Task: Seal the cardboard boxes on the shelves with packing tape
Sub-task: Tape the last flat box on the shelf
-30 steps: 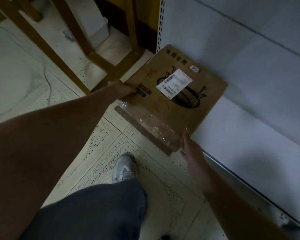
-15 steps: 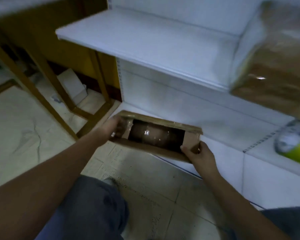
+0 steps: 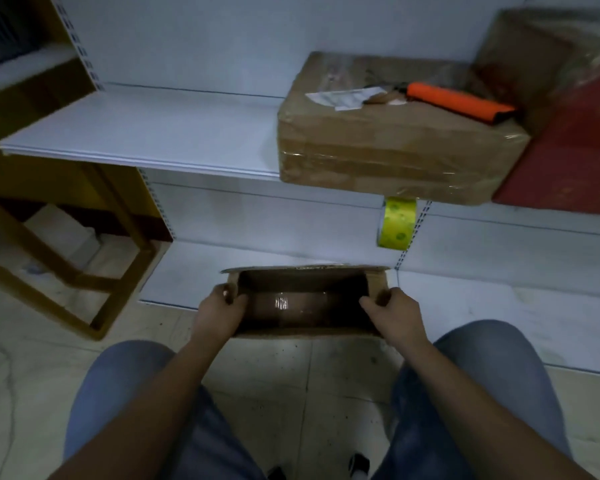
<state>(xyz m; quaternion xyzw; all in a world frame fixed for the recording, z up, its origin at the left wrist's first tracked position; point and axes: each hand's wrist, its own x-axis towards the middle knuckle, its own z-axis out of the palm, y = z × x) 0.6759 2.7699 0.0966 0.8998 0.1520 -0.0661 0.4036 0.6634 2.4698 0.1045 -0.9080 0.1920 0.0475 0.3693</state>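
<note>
White shelving is faced while an open cardboard box (image 3: 303, 299) is gripped at both ends by left hand (image 3: 222, 315) and right hand (image 3: 394, 315), steadied for taping.

The open box (image 3: 305, 299) is plain brown cardboard with a dark inside and a glossy strip of clear tape. The taped box (image 3: 392, 157) on the white shelf (image 3: 136, 133) is brown too, and the tool (image 3: 459, 102) lying on it is bright orange. The tape roll (image 3: 397, 224) is yellow-green with darker dots. At far right stands a dull red box (image 3: 575, 161). The floor (image 3: 302, 368) is pale tile, and the trousers (image 3: 118, 393) are blue-grey.
</note>
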